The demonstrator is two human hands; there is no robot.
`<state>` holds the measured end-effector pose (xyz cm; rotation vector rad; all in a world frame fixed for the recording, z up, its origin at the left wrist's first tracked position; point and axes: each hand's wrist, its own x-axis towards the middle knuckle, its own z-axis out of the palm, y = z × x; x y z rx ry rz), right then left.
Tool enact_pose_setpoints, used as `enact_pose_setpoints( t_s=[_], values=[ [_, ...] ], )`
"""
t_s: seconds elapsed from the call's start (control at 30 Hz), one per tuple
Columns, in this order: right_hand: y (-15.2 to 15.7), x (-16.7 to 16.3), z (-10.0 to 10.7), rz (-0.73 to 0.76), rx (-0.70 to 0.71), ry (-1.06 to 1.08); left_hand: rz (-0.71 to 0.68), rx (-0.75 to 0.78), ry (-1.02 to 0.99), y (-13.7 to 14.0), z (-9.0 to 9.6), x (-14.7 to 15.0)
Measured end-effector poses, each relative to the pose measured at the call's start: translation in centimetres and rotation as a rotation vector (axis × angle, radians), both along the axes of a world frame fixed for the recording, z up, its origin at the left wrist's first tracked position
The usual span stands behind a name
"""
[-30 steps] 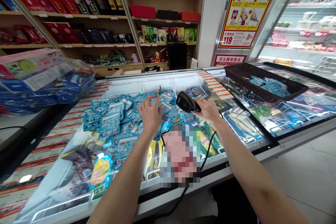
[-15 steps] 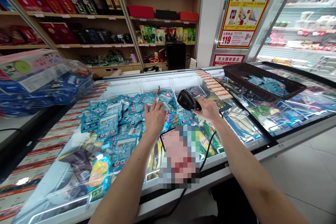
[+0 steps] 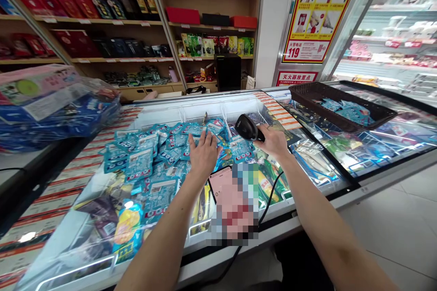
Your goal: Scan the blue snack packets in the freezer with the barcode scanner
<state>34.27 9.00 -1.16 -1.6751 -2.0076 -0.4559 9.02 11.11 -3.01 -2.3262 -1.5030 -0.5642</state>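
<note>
My right hand (image 3: 274, 141) is wrapped round the grip of a black barcode scanner (image 3: 246, 127), its head pointing left and a cable running down from it. Fingers spread, my left hand (image 3: 204, 154) lies over the right part of a pile of blue sachets (image 3: 139, 163) on the freezer's glass top. Another blue sachet (image 3: 241, 146) lies just below the scanner. A phone (image 3: 225, 191) with a pink screen, partly pixelated, rests on the glass between my forearms.
A brown basket (image 3: 385, 118) with several blue sachets stands on the right of the chest freezer (image 3: 273, 218). Plastic-wrapped boxes (image 3: 58, 104) sit at the left. Behind are wooden shelves (image 3: 208, 0) of goods and a fire notice (image 3: 307, 50).
The scanner and my right hand have shifted slightly to the right. My left hand has moved a little right with its fingers more spread, and the sachet under the scanner shows more.
</note>
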Motion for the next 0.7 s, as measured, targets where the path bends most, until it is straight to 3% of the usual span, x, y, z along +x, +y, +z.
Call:
enact_pose_setpoints(
  t_s=[0.4, 0.7],
  values=[
    [0.2, 0.1, 0.0, -0.029, 0.011, 0.021, -0.104, -0.029, -0.051, 0.2, 0.5, 1.3],
    [0.1, 0.0, 0.3, -0.062, 0.023, 0.015, -0.101, -0.153, -0.115, 0.0, 0.8, 2.7]
  ],
)
